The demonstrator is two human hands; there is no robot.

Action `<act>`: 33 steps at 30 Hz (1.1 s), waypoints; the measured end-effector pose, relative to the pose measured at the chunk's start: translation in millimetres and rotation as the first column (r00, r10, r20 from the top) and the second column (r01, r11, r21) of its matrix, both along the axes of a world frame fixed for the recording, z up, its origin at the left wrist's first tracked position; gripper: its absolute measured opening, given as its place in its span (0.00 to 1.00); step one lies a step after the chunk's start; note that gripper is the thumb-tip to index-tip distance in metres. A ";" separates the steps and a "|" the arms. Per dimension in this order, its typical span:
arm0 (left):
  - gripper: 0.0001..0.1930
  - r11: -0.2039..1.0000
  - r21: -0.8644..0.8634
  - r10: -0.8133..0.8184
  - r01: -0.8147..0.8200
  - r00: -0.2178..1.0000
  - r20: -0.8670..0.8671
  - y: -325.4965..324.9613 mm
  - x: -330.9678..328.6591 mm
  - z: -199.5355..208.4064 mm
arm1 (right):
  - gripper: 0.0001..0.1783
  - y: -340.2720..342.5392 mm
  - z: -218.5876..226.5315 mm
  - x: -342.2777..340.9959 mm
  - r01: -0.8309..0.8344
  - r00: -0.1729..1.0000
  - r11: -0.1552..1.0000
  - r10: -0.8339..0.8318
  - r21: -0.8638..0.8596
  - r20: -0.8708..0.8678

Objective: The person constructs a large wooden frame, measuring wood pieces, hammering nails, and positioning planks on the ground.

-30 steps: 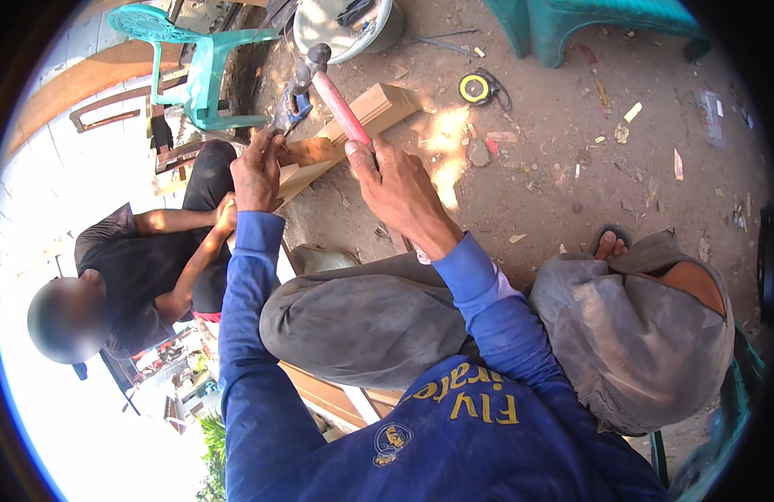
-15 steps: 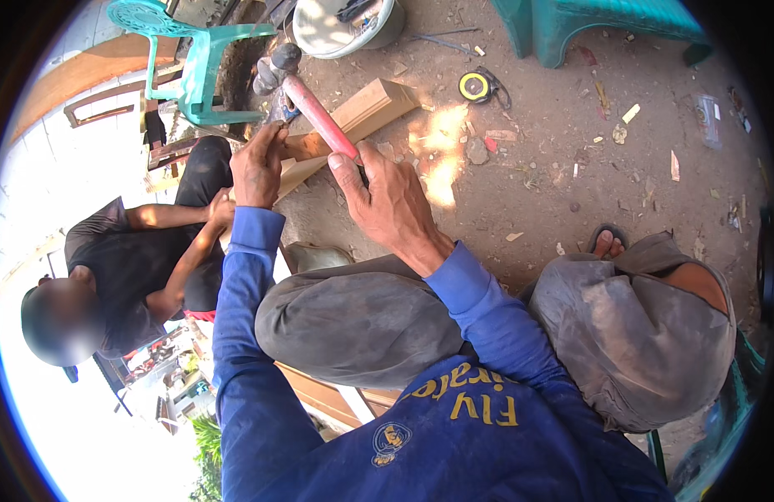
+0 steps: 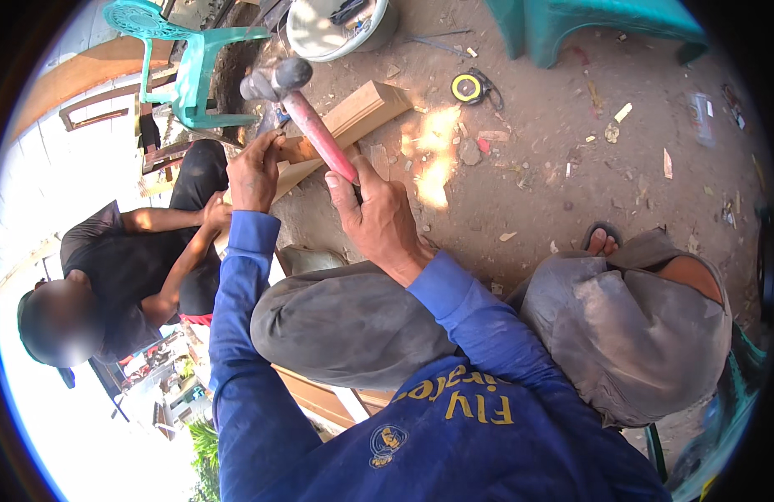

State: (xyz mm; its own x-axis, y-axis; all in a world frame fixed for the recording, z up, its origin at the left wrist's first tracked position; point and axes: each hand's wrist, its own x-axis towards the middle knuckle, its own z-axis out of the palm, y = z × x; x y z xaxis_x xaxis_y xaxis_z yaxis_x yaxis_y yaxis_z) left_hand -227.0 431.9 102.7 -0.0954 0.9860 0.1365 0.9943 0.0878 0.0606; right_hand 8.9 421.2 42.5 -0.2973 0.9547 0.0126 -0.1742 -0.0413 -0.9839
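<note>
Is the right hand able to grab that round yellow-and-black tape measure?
Probably not: the right hand is closed around a red-handled metal hammer, though nothing seems to block the tape measure.

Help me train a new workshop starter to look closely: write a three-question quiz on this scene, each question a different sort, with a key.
1. Fill in the blank: The camera wearer's right hand grips a ____.

2. True or false: The tape measure lies on the ground, to the right of the bucket in the picture.

3. Multiple choice: Which of the camera wearer's hands is nearer the co-worker in the dark shirt?
A) left hand
B) right hand
C) both equally near

Key:
1. hammer
2. True
3. A
</note>
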 end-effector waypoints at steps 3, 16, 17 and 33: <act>0.08 1.000 -0.025 -0.008 0.006 0.999 -0.048 -0.2 0.7 1.1 | 0.23 3.9 -6.2 3.7 -0.088 0.985 0.995 0.093 -0.040 0.147; 0.07 0.952 -0.184 -0.257 0.243 0.965 -0.058 -0.7 -1.9 13.5 | 0.26 32.4 6.2 18.5 -0.046 0.986 0.973 0.081 -0.226 0.147; 0.06 0.954 -0.098 -0.284 0.284 0.959 0.020 -8.7 -10.9 12.3 | 0.26 31.4 4.4 15.9 -0.042 0.986 0.973 0.076 -0.226 0.146; 0.07 0.987 0.108 0.094 -0.123 0.967 0.236 -3.4 -22.3 3.0 | 0.25 23.5 -3.5 4.0 -0.066 0.982 0.989 0.088 -0.132 0.170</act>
State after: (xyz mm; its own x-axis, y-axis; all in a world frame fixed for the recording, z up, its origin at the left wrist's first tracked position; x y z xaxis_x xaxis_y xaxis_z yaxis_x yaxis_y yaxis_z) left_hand -249.3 428.5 105.7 -0.2436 0.9455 0.2160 0.9374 0.1724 0.3025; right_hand 12.9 444.8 39.0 -0.3567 0.9198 -0.1638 0.0081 -0.1722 -0.9850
